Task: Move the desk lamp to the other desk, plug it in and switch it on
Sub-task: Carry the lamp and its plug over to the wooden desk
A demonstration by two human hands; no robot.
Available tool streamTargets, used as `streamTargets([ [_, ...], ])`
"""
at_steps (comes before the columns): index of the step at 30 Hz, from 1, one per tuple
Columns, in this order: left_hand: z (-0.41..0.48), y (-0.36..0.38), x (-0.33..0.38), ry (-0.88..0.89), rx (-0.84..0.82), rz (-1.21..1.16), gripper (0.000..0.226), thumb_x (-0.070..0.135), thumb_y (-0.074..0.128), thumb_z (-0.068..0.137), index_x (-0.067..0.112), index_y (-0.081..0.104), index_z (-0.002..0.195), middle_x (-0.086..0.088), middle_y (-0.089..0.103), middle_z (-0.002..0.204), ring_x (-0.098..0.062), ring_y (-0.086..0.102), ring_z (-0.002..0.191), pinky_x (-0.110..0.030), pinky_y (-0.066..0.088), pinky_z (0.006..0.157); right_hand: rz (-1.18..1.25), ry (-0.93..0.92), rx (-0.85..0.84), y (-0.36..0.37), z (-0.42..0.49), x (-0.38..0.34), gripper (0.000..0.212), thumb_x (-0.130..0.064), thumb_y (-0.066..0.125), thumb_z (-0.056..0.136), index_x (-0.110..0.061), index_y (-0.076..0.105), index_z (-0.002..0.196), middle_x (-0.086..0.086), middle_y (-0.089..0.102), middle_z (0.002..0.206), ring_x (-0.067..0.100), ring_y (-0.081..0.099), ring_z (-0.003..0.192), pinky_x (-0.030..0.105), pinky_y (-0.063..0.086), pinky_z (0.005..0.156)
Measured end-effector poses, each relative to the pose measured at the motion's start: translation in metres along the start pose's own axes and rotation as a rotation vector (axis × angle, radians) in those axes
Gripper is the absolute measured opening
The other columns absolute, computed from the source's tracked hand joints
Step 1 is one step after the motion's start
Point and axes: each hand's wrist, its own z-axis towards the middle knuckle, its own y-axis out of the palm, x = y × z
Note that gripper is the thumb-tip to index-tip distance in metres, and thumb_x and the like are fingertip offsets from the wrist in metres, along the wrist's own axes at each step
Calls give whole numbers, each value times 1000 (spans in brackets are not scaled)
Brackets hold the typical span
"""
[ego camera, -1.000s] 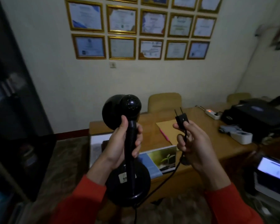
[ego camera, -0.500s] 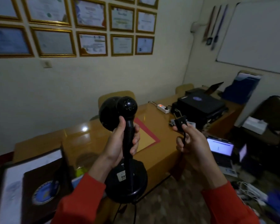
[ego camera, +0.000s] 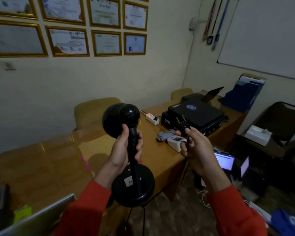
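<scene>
a long wooden desk is stretching from the left edge toward the middle, its near left part crowded by a white board edge and a yellow-green note, while a broad bare stretch of top is lying open just left of the hands. the left hand is wrapping closed around the ribbed neck of the black desk lamp, which is hanging in the air over the desk's near edge, dome head up and round base low, its cord trailing down toward the floor. just right of it, the right hand is pinching the lamp's plug between thumb and fingertips, prongs pointing up, the remaining fingers curling around the cord below. beyond the plug, a white power strip with a glowing orange switch is sitting near the desk's back edge, one plug already in it. a black printer is filling the desk's right end, and a white device is resting near the front corner. past that corner, open floor is showing between the desk and a lit screen
</scene>
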Motion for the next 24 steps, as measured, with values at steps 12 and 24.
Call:
streamTargets([
  [12,151,-13,-71,-32,66,-68,58,57,17,89,12,52,80,5,46,50,-10,38,36,-21,36,38,44,70,-33,-67,162,6,15,-18,49,95,-15,60,85,1,71,76,10,44,37,17,30,32],
  [24,299,-68,-114,15,205,-147,72,75,75,44,10,58,70,2,49,43,-10,41,30,-18,32,35,-43,176,-85,-101,339,14,14,-20,49,96,-16,62,92,-2,74,74,9,45,38,17,33,33],
])
